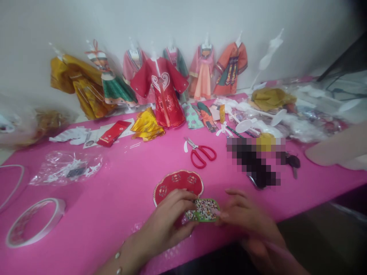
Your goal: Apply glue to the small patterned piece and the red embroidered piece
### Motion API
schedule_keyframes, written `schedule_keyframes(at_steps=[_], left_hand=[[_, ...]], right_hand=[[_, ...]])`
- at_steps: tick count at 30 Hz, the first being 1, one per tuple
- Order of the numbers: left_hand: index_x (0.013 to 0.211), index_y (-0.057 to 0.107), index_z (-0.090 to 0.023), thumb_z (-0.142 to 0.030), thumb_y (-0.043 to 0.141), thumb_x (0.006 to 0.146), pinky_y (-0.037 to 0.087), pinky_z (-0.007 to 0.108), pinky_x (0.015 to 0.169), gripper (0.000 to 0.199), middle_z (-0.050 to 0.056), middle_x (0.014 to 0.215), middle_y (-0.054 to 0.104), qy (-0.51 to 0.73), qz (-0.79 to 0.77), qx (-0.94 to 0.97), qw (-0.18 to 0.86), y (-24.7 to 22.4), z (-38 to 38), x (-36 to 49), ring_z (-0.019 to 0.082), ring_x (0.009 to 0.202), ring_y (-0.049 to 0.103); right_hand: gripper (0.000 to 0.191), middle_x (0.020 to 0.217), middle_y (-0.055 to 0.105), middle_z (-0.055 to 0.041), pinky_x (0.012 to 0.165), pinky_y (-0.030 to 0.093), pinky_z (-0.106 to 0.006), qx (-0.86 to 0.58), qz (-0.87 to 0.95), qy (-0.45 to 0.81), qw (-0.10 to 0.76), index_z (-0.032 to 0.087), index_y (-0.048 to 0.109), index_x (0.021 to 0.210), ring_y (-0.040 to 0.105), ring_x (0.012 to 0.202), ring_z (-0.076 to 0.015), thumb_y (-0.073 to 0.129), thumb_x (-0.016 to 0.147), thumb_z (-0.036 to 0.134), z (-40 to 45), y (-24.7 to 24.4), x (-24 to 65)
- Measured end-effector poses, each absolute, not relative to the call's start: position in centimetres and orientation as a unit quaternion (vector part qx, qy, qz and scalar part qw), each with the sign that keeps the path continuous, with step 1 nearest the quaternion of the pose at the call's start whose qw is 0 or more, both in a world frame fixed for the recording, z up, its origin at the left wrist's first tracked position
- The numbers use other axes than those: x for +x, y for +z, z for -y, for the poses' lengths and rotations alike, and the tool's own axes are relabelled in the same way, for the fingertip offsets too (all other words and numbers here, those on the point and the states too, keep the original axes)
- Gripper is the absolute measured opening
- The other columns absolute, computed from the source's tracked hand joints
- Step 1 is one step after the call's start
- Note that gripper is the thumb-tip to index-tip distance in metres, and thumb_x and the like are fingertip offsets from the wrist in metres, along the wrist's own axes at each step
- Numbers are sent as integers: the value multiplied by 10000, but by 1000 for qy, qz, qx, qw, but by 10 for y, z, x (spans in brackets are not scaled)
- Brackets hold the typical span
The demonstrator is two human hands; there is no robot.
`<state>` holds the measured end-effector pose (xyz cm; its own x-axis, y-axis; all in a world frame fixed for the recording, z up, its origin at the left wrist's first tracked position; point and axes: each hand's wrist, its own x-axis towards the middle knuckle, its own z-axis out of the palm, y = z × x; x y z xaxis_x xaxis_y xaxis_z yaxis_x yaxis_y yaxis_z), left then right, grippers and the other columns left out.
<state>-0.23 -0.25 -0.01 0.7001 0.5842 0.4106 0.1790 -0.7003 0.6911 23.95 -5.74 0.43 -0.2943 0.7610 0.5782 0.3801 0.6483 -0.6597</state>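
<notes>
My left hand (166,223) and my right hand (248,221) meet at the near edge of the pink table (123,183). Between their fingertips they hold a small green-edged floral paper piece (204,210). Its left part lies over a red scalloped paper piece with gold trim (177,182) that rests flat on the table. My left fingers press on the floral piece's left end; my right fingers pinch its right end. Red-handled scissors (200,152) lie just beyond.
Miniature paper costumes on stands line the wall, a red robe (163,91) in front. A tape roll (34,221) and a plastic bag (65,168) lie left. A pile of white plastic stands and bags (272,122) fills the right. Another person's arm (338,145) rests at right.
</notes>
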Motion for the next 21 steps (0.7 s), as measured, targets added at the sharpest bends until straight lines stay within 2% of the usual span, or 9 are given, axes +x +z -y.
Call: schedule_keyframes(at_steps=[3, 7, 10, 12, 15, 21], left_hand=[[1150, 539, -175, -91, 682, 834, 519, 326, 932, 358, 97, 1185, 613, 328, -222, 865, 307, -2, 3, -3, 192, 1111, 582], [1145, 543, -185, -98, 684, 827, 533, 344, 917, 358, 97, 1174, 624, 327, -231, 866, 301, -1, 2, -2, 201, 1096, 594], [1138, 546, -199, -108, 667, 835, 546, 360, 903, 338, 95, 1156, 637, 324, -233, 866, 302, 1, 1, -1, 209, 1089, 603], [1146, 543, -204, -110, 658, 836, 549, 366, 903, 344, 96, 1159, 638, 324, -234, 865, 302, 1, 1, 0, 213, 1094, 604], [1158, 540, -201, -106, 661, 829, 548, 356, 912, 364, 98, 1170, 631, 324, -236, 863, 307, 0, 1, -1, 211, 1109, 602], [1176, 529, -199, -98, 684, 818, 543, 342, 924, 402, 91, 1171, 626, 324, -237, 857, 323, 1, 3, -1, 202, 1114, 601]], right_hand=[[216, 906, 705, -7, 1071, 369, -494, -364, 738, 283, 493, 263, 606, 1156, 648, 846, -188, 465, 994, 279, 60, 12, 239], [293, 932, 681, 20, 1080, 357, -439, -381, 693, 336, 512, 273, 610, 1103, 633, 884, -157, 495, 936, 62, 59, 17, 237], [252, 997, 682, 8, 1066, 364, -395, -394, 702, 322, 498, 258, 621, 1082, 618, 983, -163, 539, 924, 79, 56, 16, 235], [225, 1015, 680, 2, 1076, 348, -407, -398, 715, 308, 486, 245, 602, 1072, 614, 999, -167, 543, 922, 88, 54, 14, 234], [225, 961, 690, 11, 1089, 319, -450, -393, 742, 281, 465, 231, 567, 1068, 622, 911, -160, 537, 912, 72, 54, 12, 231], [201, 862, 697, 52, 1068, 317, -453, -390, 779, 240, 429, 242, 535, 993, 616, 825, -146, 559, 897, 67, 54, 12, 225]])
